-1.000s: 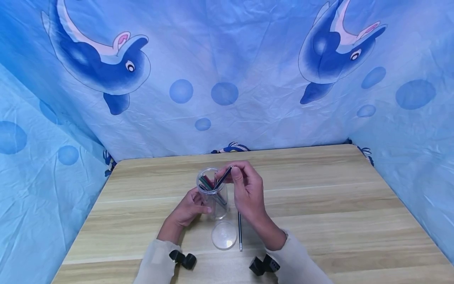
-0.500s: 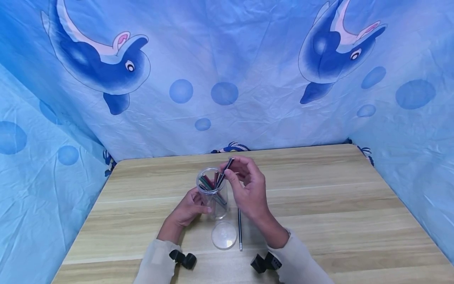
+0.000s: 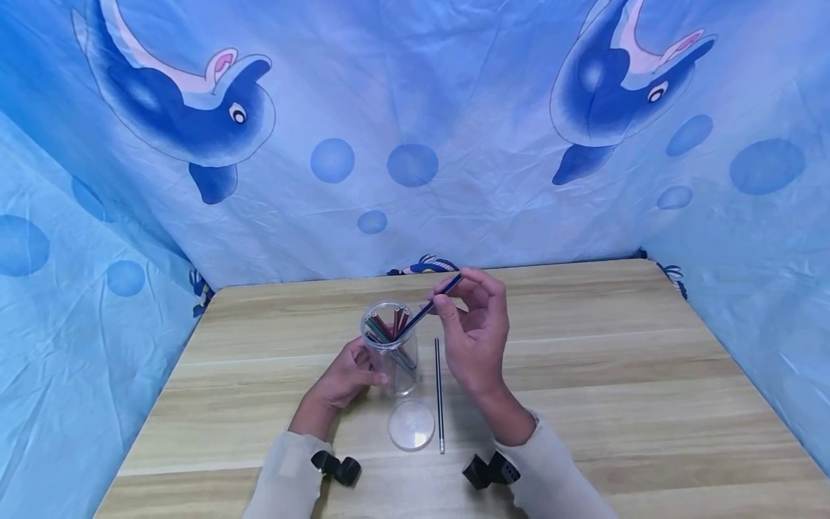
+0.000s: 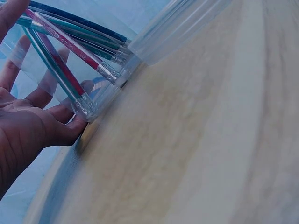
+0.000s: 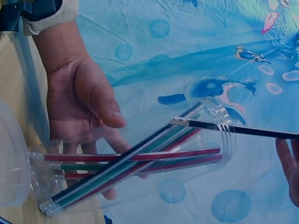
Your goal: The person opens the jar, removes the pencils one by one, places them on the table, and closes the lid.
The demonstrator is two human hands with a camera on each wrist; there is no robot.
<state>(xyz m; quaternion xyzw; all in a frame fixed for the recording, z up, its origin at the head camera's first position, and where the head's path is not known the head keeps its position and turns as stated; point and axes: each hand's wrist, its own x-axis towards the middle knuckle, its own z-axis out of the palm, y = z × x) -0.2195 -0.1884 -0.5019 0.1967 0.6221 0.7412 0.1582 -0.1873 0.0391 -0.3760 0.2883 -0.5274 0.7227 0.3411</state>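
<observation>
My left hand point(image 3: 346, 376) grips a clear plastic jar point(image 3: 403, 383) standing on the table, its fingers wrapped round the side. Several red, green and dark pencils point(image 5: 140, 158) lean inside it, eraser ends at the bottom. My right hand point(image 3: 478, 337) pinches a dark pencil point(image 3: 423, 313) between thumb and fingers, up and right of the jar's mouth. In the right wrist view, the metal-banded end of that pencil still lies within the jar's mouth, and the rest slants out. Another dark pencil point(image 3: 439, 400) lies on the table, right of the jar.
A round clear lid point(image 3: 411, 426) lies flat on the wooden table point(image 3: 616, 375), just in front of the jar. Blue cloth point(image 3: 408, 86) printed with dolphins hangs behind the table and at both sides.
My right hand has moved up and to the right, drawing the dark pencil most of the way out of the jar. My left hand keeps its grip on the jar.
</observation>
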